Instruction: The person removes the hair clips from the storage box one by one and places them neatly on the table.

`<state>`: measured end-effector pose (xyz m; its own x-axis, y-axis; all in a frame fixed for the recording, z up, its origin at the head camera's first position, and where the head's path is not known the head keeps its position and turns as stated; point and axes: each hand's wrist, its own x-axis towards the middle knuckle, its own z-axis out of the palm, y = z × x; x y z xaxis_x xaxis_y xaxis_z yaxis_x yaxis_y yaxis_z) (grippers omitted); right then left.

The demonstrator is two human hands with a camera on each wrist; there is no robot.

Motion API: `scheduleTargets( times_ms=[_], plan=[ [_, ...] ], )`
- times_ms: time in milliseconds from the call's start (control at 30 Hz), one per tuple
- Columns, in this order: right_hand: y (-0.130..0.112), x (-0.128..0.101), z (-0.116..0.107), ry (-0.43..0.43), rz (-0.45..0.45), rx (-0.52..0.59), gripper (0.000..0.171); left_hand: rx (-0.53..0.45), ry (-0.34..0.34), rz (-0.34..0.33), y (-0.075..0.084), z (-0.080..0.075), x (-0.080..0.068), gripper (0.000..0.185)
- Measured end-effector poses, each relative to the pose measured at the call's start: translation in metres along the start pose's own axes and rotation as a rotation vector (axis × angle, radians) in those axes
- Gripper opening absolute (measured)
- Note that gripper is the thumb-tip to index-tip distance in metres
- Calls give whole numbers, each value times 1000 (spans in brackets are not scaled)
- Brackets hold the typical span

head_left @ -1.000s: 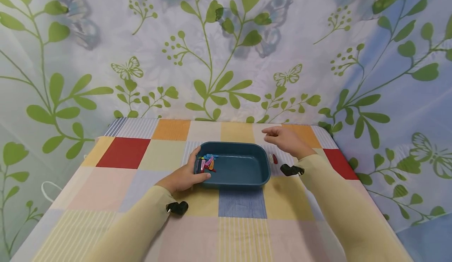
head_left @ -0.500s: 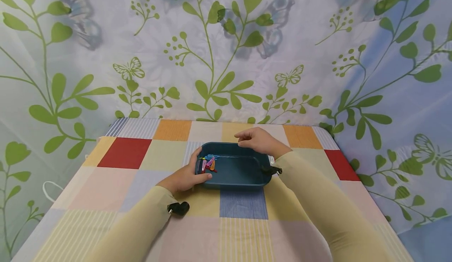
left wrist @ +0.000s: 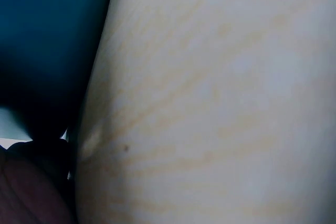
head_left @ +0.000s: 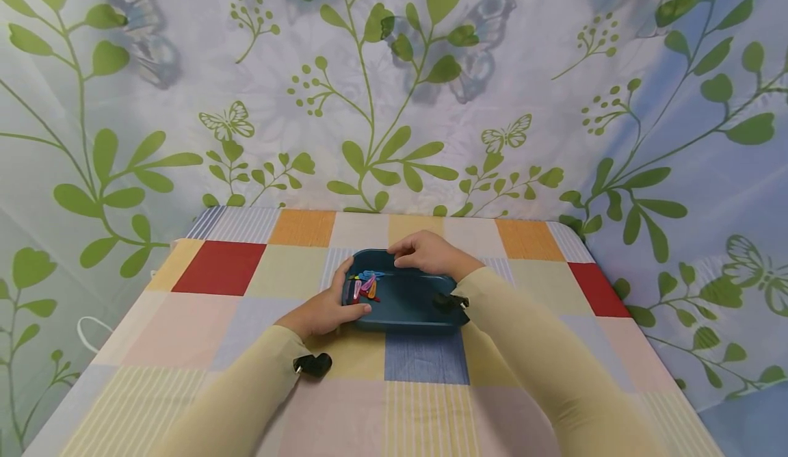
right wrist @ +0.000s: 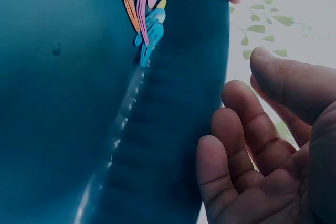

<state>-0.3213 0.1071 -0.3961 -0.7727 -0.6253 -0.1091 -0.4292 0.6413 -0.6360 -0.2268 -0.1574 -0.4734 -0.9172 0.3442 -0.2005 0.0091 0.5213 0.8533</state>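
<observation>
Leafy curtain [head_left: 394, 176] out back, patchwork-covered surface [head_left: 212, 323] up front, and a blue tray [head_left: 418, 306] sitting on it. What's changed: the right hand [head_left: 427, 253] has swung in from beyond the tray's right end and is now over by the far rim. Fingers are loosely bent, thumb apart from them, and I can't see anything held. Whether the fingertips actually touch the rim, can't tell.

Left hand [head_left: 323, 312] hasn't really budged, gripping the left end with its thumb over the near edge. Hair clips [head_left: 369, 284] (blue, pink, orange, red) are still bunched inside the tray at that end, apparently undisturbed.

So my read: the right hand is a lot closer to the pile, but the clips haven't been affected yet. Right sleeve [head_left: 529, 334] now blocks the spot just past the tray's right end, so no clue what's there.
</observation>
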Motion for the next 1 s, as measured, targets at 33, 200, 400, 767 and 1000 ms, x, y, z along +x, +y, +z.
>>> scheduleTargets(
  times_ms=[33, 200, 400, 767, 1000],
  plan=[
    [1, 2, 2, -4, -1, -5, 36, -1, -1, 2, 0, 0, 0, 110],
    [2, 10, 10, -35, -16, -29, 34, 4, -6, 0, 0, 0, -1, 110],
    [-3, 16, 14, -88, -32, -80, 33, 2, -6, -5, -3, 0, 1, 111],
    [1, 27, 27, -155, -20, -110, 31, 40, -7, 3, -3, -2, 1, 114],
    [4, 32, 35, -194, -14, -126, 31, 61, -8, 4, -3, -2, 2, 113]
  ],
)
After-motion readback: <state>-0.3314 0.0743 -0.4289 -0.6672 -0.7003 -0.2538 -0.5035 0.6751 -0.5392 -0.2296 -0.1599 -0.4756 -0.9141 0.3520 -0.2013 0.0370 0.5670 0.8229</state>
